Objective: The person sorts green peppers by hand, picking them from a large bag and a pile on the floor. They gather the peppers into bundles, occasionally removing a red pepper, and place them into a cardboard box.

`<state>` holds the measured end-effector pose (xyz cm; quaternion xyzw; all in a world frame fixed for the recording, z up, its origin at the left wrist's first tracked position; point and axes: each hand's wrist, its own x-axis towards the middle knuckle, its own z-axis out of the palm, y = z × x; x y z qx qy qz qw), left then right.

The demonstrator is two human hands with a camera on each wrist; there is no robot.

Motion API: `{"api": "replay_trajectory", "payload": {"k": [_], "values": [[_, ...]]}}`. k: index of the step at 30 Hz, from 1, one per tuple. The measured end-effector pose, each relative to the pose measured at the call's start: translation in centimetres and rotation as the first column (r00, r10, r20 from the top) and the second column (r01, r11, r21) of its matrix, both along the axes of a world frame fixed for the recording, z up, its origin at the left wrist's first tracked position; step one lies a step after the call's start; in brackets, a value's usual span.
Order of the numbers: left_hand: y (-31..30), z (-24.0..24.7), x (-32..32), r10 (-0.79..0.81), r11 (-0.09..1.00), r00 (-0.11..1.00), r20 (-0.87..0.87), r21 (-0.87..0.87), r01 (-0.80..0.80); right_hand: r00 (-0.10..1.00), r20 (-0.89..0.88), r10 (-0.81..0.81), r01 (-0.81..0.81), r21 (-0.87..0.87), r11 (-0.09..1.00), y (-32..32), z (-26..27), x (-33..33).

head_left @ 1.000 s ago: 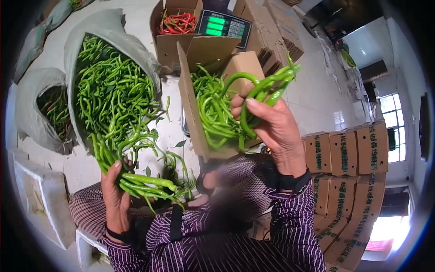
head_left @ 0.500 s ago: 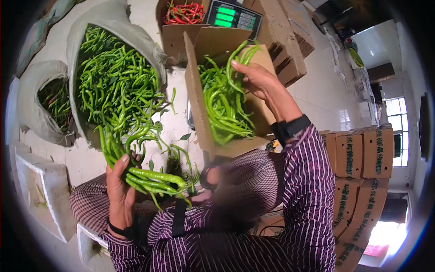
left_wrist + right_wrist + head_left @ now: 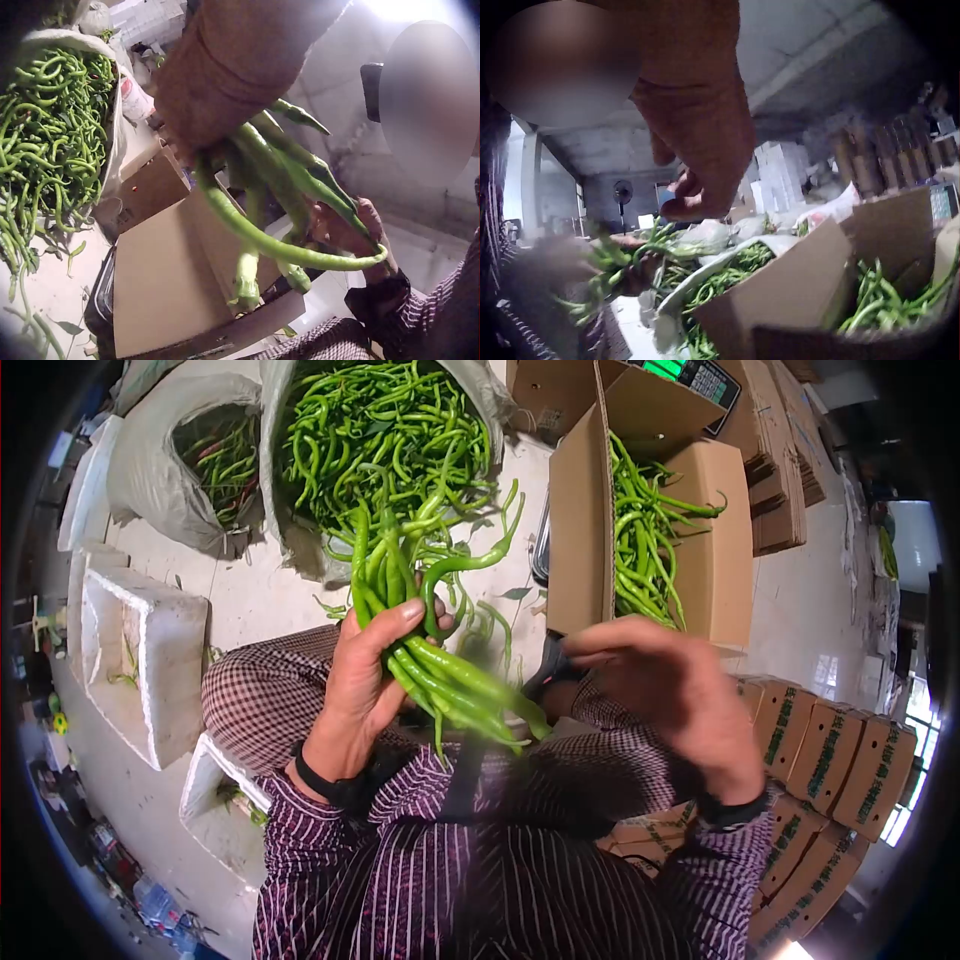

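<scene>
My left hand grips a bunch of long green chili peppers, thumb across them, over my lap; their ends stick out on both sides. In the left wrist view these peppers fan out below the hand. My right hand, blurred, hovers by the near edge of an open cardboard box, with nothing seen in its fingers. The right wrist view shows that hand with fingers loosely bent. Inside the box lie more green chili peppers.
A big pale sack spills green peppers onto the floor. Left of it stands a smaller sack of mixed peppers. White foam boxes sit at left. Printed cartons are stacked at right; a scale stands behind the box.
My right hand laid its peppers in the box, let go and came back toward my lap. The left hand still holds its bunch. The head view has swung left.
</scene>
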<state>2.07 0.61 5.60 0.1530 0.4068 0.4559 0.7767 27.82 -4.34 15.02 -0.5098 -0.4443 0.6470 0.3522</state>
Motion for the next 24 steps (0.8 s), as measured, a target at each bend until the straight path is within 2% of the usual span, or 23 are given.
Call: {"api": "replay_trajectory", "payload": {"k": [1, 2, 3, 4, 6, 7, 9, 10, 11, 13, 14, 15, 17, 18, 19, 20, 21, 22, 23, 24], "values": [[0.0, -0.1, 0.1, -0.004, 1.0, 1.0, -0.004, -0.004, 0.004, 0.965, -0.245, -0.092, 0.093, -0.005, 0.996, -1.1, -1.5, -1.5], [-0.1, -0.1, 0.1, -0.03, 1.0, 1.0, -0.009, -0.003, 0.03, 0.994, 0.004, 0.109, -0.109, 0.054, 0.993, -0.4, -2.8, -2.0], [-0.3, -0.2, 0.0, -0.055, 0.998, 0.998, -0.019, -0.007, 0.055, 0.923, 0.252, 0.292, -0.316, 0.06, 0.947, 0.7, -4.2, -2.5], [-0.5, -0.1, 0.1, -0.094, 0.996, 0.996, -0.002, -0.012, 0.093, 0.927, 0.238, 0.29, -0.312, 0.057, 0.949, 0.9, -6.0, -3.4], [-0.9, -0.2, 0.2, -0.149, 0.989, 0.988, -0.05, -0.031, 0.148, 0.979, 0.196, 0.053, -0.103, 0.251, 0.962, 1.0, -8.8, -5.5], [-1.1, -0.1, 0.5, -0.175, 0.984, 0.981, -0.078, -0.042, 0.172, 0.98, 0.196, 0.046, -0.095, 0.246, 0.965, 1.1, -8.6, -6.6], [-1.2, -0.9, 0.5, -0.204, 0.979, 0.973, -0.106, -0.015, 0.203, 0.997, -0.053, -0.06, 0.052, -0.136, 0.989, 1.5, -8.0, -8.9], [-1.3, -1.4, 0.2, -0.22, 0.974, 0.966, -0.139, 0.014, 0.224, 0.993, -0.074, -0.091, 0.091, -0.004, 0.996, 0.9, -10.3, -9.7], [-1.3, -1.9, 0.0, -0.206, 0.978, 0.969, -0.137, 0.011, 0.209, 0.952, -0.266, -0.15, 0.091, -0.223, 0.971, 1.0, -10.6, -9.6], [-1.0, -1.2, 0.6, -0.166, 0.985, 0.976, -0.14, -0.065, 0.158, 0.754, -0.5, -0.426, 0.286, -0.335, 0.898, 1.2, -12.3, -9.9], [-0.9, -1.7, 0.5, -0.143, 0.988, 0.979, -0.143, -0.08, 0.132, 0.773, -0.403, -0.49, 0.415, -0.264, 0.871, 1.3, -13.1, -9.3], [-0.9, -2.2, 0.3, -0.125, 0.988, 0.984, -0.128, -0.108, 0.112, 0.77, -0.406, -0.492, 0.413, -0.271, 0.87, 1.2, -13.3, -8.4], [-0.6, -2.3, 0.4, -0.115, 0.988, 0.984, -0.136, -0.123, 0.098, 0.918, -0.086, -0.388, 0.365, -0.197, 0.91, 0.9, -13.6, -6.3], [-0.5, -2.5, 0.6, -0.116, 0.988, 0.982, -0.147, -0.115, 0.099, 0.956, -0.136, -0.26, 0.247, -0.109, 0.963, 1.5, -14.1, -6.1], [-0.5, -2.8, 0.7, -0.111, 0.989, 0.982, -0.152, -0.118, 0.094, 0.956, -0.14, -0.256, 0.242, -0.112, 0.964, 1.4, -13.9, -6.0], [-0.5, -3.2, 0.6, -0.156, 0.985, 0.971, -0.183, -0.106, 0.139, 0.956, -0.242, -0.167, 0.086, -0.314, 0.946, 0.9, -13.2, -6.0], [-0.5, -3.4, 0.7, -0.203, 0.978, 0.956, -0.214, -0.094, 0.187, 0.928, -0.358, -0.102, -0.088, -0.478, 0.874, 1.0, -12.1, -6.2], [-0.5, -3.4, 1.2, -0.181, 0.982, 0.955, -0.236, -0.101, 0.161, 0.969, -0.211, 0.128, -0.191, -0.318, 0.928, 1.2, -11.9, -5.9], [-0.5, -3.6, 1.3, -0.181, 0.981, 0.953, -0.242, -0.106, 0.16, 0.968, -0.218, 0.127, -0.195, -0.321, 0.927, 1.2, -12.4, -5.9], [-0.5, -3.8, 1.3, -0.201, 0.976, 0.954, -0.223, -0.133, 0.174, 0.971, -0.089, 0.222, -0.233, -0.15, 0.961, 1.0, -13.1, -6.0]]}}
